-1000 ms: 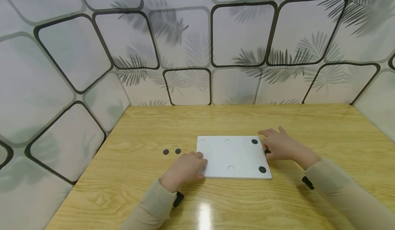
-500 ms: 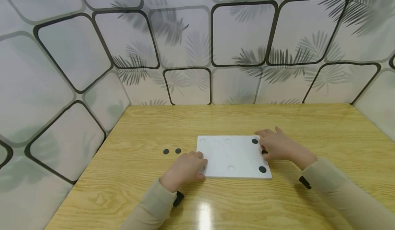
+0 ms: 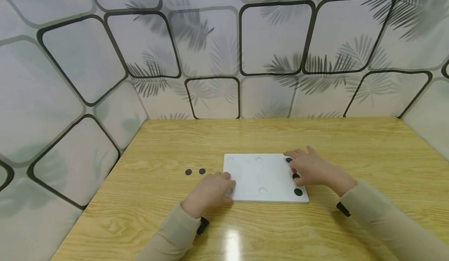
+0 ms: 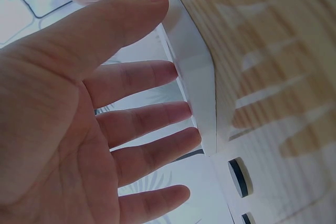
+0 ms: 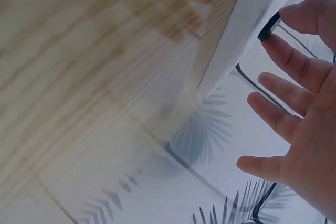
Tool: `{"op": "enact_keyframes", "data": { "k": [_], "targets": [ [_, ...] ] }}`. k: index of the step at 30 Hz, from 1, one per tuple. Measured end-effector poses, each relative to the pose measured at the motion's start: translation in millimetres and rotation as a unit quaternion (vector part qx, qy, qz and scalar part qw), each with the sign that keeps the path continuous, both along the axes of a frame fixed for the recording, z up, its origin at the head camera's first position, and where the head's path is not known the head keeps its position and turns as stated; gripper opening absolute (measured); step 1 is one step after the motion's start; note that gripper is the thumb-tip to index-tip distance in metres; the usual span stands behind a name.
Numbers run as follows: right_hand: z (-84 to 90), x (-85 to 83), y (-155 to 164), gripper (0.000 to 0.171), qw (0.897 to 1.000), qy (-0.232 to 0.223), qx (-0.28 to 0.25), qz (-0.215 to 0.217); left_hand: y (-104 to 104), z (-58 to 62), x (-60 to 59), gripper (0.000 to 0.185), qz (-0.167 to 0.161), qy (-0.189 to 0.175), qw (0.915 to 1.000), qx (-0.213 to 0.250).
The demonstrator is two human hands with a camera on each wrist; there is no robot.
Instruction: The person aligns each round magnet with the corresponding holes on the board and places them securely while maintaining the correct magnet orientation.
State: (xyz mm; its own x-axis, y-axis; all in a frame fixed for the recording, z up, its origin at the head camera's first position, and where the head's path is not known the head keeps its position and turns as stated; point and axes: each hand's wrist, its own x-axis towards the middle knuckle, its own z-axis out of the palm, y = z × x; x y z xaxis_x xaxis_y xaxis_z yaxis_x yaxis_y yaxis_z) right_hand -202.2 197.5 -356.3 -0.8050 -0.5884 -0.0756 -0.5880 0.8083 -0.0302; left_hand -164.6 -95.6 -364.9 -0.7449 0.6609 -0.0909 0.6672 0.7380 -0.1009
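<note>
A white rectangular board [image 3: 273, 175] with shallow round recesses lies on the wooden table. My left hand [image 3: 212, 191] rests at its left end, and in the left wrist view the extended fingers [image 4: 152, 115] reach the board's edge. Between thumb and index finger my right hand [image 3: 312, 169] pinches a black disc [image 5: 269, 25] over the board's right side; its other fingers are spread. Two more black discs sit on that side, one at the near corner [image 3: 298, 192] and one at the far corner [image 3: 289, 160], the latter partly covered by the right hand.
Left of the board, two loose black discs, the outer disc [image 3: 188, 171] and the inner disc [image 3: 202, 171], lie on the wooden table [image 3: 168, 144]. A patterned wall covering [image 3: 210, 58] stands behind the table and along its left side.
My right hand has moved left with the pinched disc, from beside the board's right edge to over the board between the two corner discs. My left hand has stayed in place.
</note>
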Motion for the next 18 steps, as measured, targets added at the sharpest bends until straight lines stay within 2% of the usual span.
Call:
{"op": "enact_keyframes", "data": {
  "k": [8, 18],
  "targets": [
    [-2.4, 2.7, -5.4, 0.023, 1.0, 0.009, 0.004, 0.017, -0.5, -1.7, -0.6, 0.031, -0.008, 0.008, 0.9999, 0.004],
    [-2.9, 5.7, -9.8, 0.025, 0.999, 0.021, -0.003, 0.046, -0.2, 0.2, 0.1, 0.03, -0.002, -0.001, 1.0, 0.002]
  ]
}}
